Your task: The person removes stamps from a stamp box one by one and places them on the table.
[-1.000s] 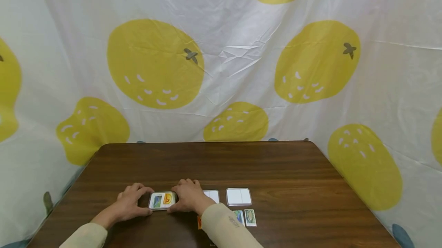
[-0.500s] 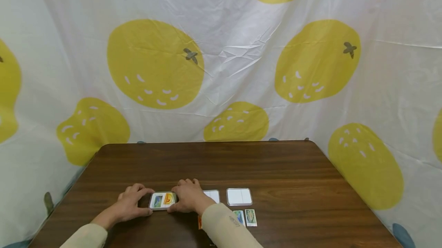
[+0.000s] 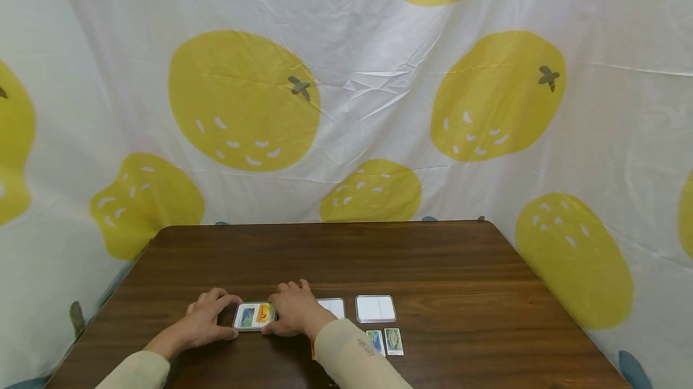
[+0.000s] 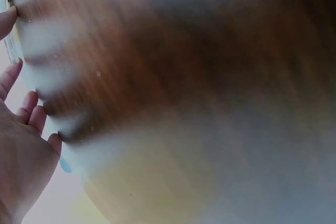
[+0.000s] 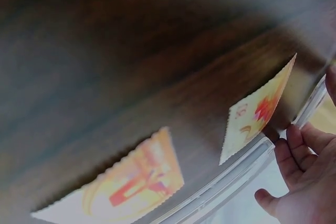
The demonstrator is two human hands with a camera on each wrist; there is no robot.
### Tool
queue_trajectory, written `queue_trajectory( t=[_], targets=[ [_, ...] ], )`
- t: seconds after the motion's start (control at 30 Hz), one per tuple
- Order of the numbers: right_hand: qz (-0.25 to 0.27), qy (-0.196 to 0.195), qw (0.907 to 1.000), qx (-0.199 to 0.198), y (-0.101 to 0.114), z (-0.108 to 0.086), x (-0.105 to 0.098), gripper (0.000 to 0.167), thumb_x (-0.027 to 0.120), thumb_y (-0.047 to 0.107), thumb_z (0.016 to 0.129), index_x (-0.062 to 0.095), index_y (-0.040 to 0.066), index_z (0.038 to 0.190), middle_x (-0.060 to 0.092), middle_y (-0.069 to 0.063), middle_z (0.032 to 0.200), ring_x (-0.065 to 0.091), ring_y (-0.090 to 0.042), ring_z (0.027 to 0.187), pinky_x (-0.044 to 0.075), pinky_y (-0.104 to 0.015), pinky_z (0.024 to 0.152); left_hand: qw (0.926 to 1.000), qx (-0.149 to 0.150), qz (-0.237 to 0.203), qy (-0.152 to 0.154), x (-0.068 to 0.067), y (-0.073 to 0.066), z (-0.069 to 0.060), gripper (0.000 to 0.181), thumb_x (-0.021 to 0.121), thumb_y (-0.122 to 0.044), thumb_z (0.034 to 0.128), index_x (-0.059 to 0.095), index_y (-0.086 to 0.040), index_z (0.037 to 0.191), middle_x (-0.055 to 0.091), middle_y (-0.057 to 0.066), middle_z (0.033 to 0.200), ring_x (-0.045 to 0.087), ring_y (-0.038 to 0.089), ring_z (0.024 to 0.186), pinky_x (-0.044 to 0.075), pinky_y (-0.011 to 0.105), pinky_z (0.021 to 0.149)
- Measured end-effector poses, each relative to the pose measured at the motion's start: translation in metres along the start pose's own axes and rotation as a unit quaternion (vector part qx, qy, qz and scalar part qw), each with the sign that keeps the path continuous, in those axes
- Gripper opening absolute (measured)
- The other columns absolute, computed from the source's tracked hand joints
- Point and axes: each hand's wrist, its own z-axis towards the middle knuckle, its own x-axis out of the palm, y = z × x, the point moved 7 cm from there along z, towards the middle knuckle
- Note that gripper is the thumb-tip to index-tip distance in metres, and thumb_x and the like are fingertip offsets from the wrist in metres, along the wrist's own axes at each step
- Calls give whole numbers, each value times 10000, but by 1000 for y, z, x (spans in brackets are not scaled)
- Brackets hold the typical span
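Note:
A flat clear-edged case lies on the table between both hands. It shows a green-blue stamp on its left half and a yellow-orange stamp on its right. My left hand grips the case's left end, index finger at the far corner and thumb at the near one. At the right end, my right hand holds it likewise between thumb and fingers. The right wrist view has two loose orange stamps near that hand; in the head view the right sleeve covers most of them.
Behind the right hand, a second case with a white insert is partly hidden. A third white case lies farther right, with two loose stamps in front of it. The brown table ends at a fruit-patterned curtain.
The right hand's fingers have shifted very slightly over the case's right edge. The left hand and the other cases look unmoved.

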Motion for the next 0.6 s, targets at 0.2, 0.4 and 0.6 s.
queue_trajectory(
  t=[0.2,0.4,0.6],
  targets=[
    [15,-12,10000,-43,-1,2,1,620,628,661,853,621,255,1321,559,48,1318,481,-177,1264,314,-484,1090,10000,22,-37,40,1,2,0,595,802,-392,782,597,-147,1284,459,153,1276,406,414,1180,284,688,919],
    [66,5,10000,-21,-3,1,2,613,602,659,872,619,252,1329,560,48,1327,475,-183,1278,318,-476,1087,10000,11,-58,77,4,4,0,647,765,-406,826,570,-76,1348,458,152,1279,406,396,1167,281,685,920],
    [5,-54,10000,-81,-2,1,1,615,601,655,874,621,238,1326,565,46,1306,483,-177,1254,323,-469,1080,9999,-72,-113,17,2,2,-1,595,791,-383,806,593,-123,1303,458,161,1310,398,413,1203,272,692,940]
  ],
)
